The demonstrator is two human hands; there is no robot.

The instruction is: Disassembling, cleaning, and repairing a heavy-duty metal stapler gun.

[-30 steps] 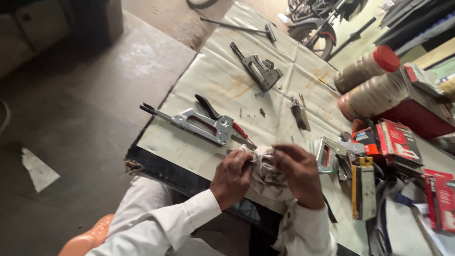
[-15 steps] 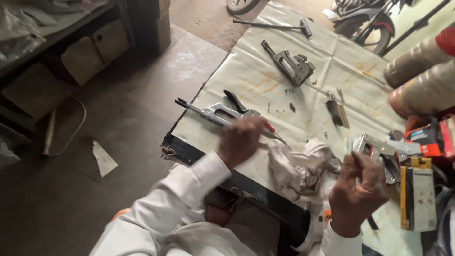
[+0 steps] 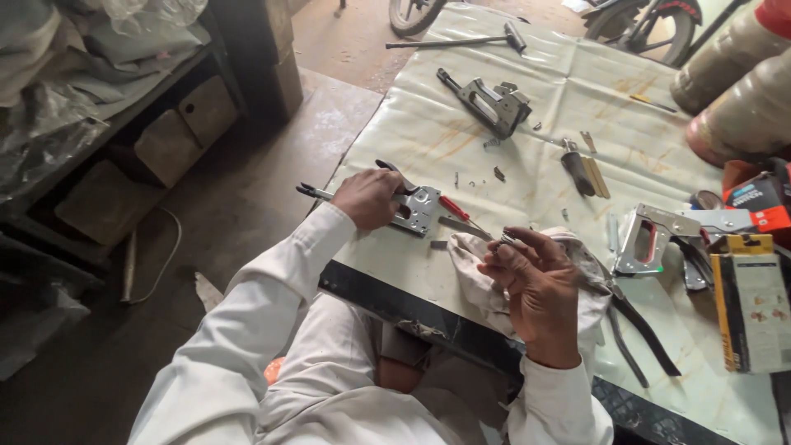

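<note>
My left hand (image 3: 368, 198) grips a silver staple gun (image 3: 418, 209) that lies on the table's pale plastic sheet (image 3: 527, 132). My right hand (image 3: 535, 280) is raised over a crumpled white cloth (image 3: 482, 276) and pinches a small metal part (image 3: 504, 240) between thumb and fingers. A red-handled screwdriver (image 3: 458, 211) lies just right of the staple gun, between both hands.
A second staple gun (image 3: 493, 102) lies farther back and a third (image 3: 655, 237) to the right. Black pliers (image 3: 638, 334), a yellow box (image 3: 754, 301), a hammer (image 3: 461, 39) and large rolls (image 3: 737, 82) crowd the table. Shelves (image 3: 107, 107) stand at left, a motorcycle wheel (image 3: 412, 12) behind.
My left hand left the cloth and reached out to grasp the staple gun. My right hand lifted off the cloth with the small part. The view swung left.
</note>
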